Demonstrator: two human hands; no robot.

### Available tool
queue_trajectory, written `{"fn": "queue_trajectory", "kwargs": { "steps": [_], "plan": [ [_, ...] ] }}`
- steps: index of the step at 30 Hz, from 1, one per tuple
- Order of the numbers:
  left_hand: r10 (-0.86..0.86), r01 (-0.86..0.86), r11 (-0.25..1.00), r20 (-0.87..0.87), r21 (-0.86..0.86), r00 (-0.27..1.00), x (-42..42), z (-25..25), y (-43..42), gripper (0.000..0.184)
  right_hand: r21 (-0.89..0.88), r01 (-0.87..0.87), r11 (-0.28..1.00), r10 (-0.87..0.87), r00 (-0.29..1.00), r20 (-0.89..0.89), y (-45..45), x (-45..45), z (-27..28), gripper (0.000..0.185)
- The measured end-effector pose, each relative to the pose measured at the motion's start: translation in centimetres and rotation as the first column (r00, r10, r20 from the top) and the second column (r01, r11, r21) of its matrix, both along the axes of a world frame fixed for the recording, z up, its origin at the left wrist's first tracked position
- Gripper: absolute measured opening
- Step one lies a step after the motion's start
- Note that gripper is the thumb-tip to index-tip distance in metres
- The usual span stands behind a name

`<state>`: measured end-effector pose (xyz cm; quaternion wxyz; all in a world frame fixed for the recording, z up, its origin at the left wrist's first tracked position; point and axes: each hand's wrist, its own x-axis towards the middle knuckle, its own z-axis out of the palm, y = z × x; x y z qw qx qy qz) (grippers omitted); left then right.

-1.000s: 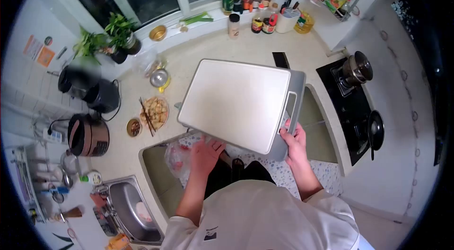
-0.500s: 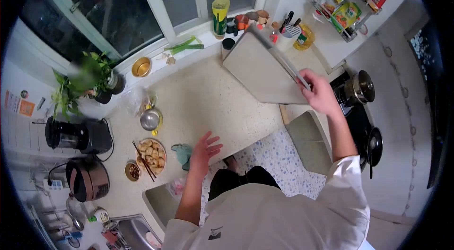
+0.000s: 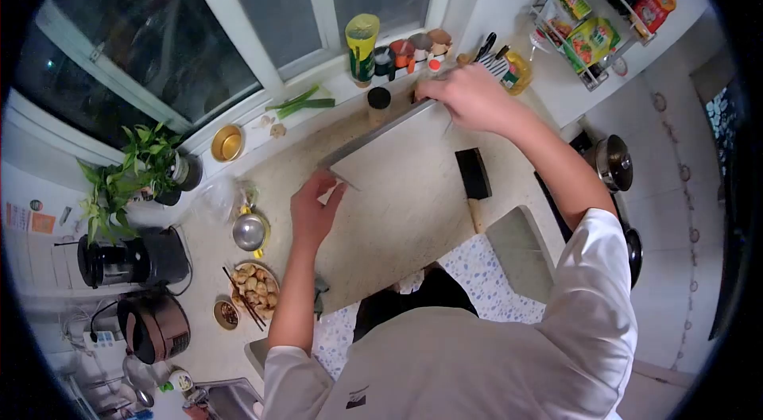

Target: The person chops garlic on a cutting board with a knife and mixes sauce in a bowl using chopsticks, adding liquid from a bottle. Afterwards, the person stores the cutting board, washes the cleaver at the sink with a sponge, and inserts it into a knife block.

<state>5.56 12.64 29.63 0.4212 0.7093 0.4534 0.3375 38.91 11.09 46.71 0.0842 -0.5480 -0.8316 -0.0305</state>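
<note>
A large pale cutting board [image 3: 391, 156] with a grey edge is tilted over the counter in front of me, between my two hands. My right hand [image 3: 469, 98] is closed over its upper right corner. At its left corner, my left hand [image 3: 312, 209] has fingers and thumb closed around the edge. To the right of the board a cleaver [image 3: 474, 174] with a dark blade and wooden handle lies on the counter. Behind the board stands a jar with a black lid [image 3: 379, 102]. How far the board's lower edge reaches is hard to make out against the similar-coloured counter.
On the left are a plate of food chunks [image 3: 268, 269] with chopsticks [image 3: 245, 301], a small bowl [image 3: 225, 302], a metal bowl [image 3: 249, 232] and a rice cooker [image 3: 151, 329]. Scallions [image 3: 306, 106] lie by the window. A lidded pot [image 3: 613, 164] sits on the right.
The board has moved left and turned, uncovering the cleaver. My right hand has moved up and left with it. My left hand has risen from near the cloth and taken hold of the board.
</note>
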Motion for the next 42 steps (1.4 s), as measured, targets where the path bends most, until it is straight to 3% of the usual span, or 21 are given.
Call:
{"fn": "queue_trajectory", "kwargs": {
  "steps": [3,4,7,12,13,14,17,19,30,33,36,42],
  "plan": [
    [0.081,-0.073,0.991,-0.071,0.112,0.994,1.9,2.3,1.4,0.018,0.133,-0.11,0.985,0.106,0.994,0.037,1.7,1.7,2.3,0.03],
    [0.124,-0.111,0.98,-0.071,0.167,0.99,2.7,3.5,1.7,0.016,0.124,-0.049,0.991,0.041,0.997,0.064,2.1,2.2,3.6,0.032],
    [0.08,-0.064,0.958,-0.048,0.281,0.996,5.7,6.1,3.6,0.019,0.266,-0.126,0.956,0.124,0.992,0.026,3.9,5.7,7.7,0.032],
    [0.1,-0.072,0.847,-0.025,0.527,0.995,13.9,10.5,7.5,0.022,0.344,-0.088,0.935,0.063,0.995,0.081,4.7,12.6,14.7,0.031],
    [0.086,-0.082,0.84,0.017,0.536,0.996,16.0,11.5,7.9,0.022,0.35,-0.08,0.933,0.056,0.996,0.076,4.6,13.8,16.1,0.03],
    [0.073,-0.093,0.832,0.06,0.546,0.996,18.3,12.6,8.3,0.022,0.295,0.072,0.953,-0.11,0.987,0.115,4.0,14.5,18.0,0.022],
    [0.05,-0.081,0.812,0.07,0.578,0.996,23.8,13.4,10.4,0.021,0.39,0.054,0.919,-0.077,0.996,0.042,3.6,18.5,19.6,0.019],
    [0.073,-0.071,0.782,0.021,0.62,0.997,27.2,13.8,11.6,0.017,0.416,0.053,0.908,-0.081,0.995,0.051,4.8,22.5,19.3,0.018],
    [0.073,-0.121,0.691,0.097,0.713,0.993,39.1,11.0,15.9,0.02,0.495,0.054,0.867,-0.079,0.996,0.031,7.4,34.2,15.5,0.018],
    [0.143,-0.094,0.734,-0.018,0.672,0.99,40.6,9.5,16.8,0.02,0.505,0.037,0.862,-0.104,0.989,0.106,9.8,36.7,12.5,0.03],
    [0.121,-0.098,0.774,0.005,0.626,0.993,42.4,7.2,17.6,0.019,0.469,0.145,0.871,-0.238,0.96,0.147,10.9,38.1,10.6,0.027],
    [0.141,-0.101,0.8,-0.022,0.591,0.99,46.0,2.4,19.2,0.019,0.524,0.098,0.846,-0.364,0.825,0.432,12.4,39.3,8.3,0.018]
  ]
}}
